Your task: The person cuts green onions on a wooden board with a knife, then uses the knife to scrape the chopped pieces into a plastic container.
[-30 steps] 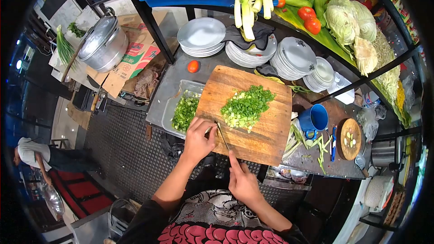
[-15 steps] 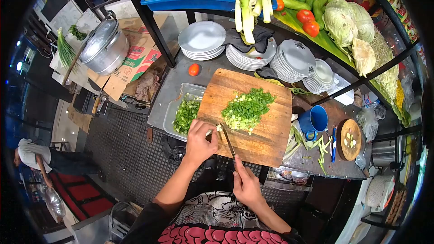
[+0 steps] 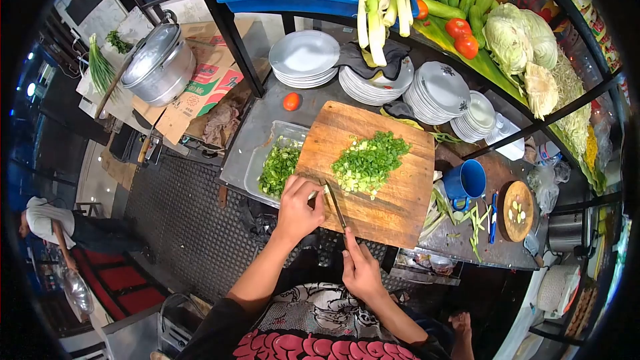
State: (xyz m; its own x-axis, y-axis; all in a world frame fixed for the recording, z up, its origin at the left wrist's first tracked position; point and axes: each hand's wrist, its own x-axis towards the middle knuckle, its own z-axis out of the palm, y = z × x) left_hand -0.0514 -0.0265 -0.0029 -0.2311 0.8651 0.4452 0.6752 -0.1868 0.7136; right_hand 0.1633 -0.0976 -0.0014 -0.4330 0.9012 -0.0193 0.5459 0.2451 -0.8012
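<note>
On the wooden cutting board (image 3: 393, 217), my left hand (image 3: 297, 210) pinches the short pale end of a scallion (image 3: 327, 189), mostly hidden by the fingers. My right hand (image 3: 363, 272) grips a knife (image 3: 337, 208) by its handle, the blade pointing away from me right beside that end. A heap of chopped scallions (image 3: 371, 161) lies on the board past the blade, green on the far side and paler on the near side. Left of the board, partly under its edge, a clear plastic container (image 3: 253, 172) holds more chopped greens (image 3: 279, 168).
A tomato (image 3: 291, 101) and stacked plates (image 3: 305, 60) are behind the board. To its right are a blue mug (image 3: 465, 181), a blue-handled tool (image 3: 493, 219) and a small round board (image 3: 519, 193) with pale pieces. A large pot (image 3: 160, 70) stands left; another person (image 3: 57, 227) is beyond.
The camera view has shifted slightly, so the scene sits a little further right. Both hands keep nearly the same pose at the board. Another person's bare limb now shows at the lower right.
</note>
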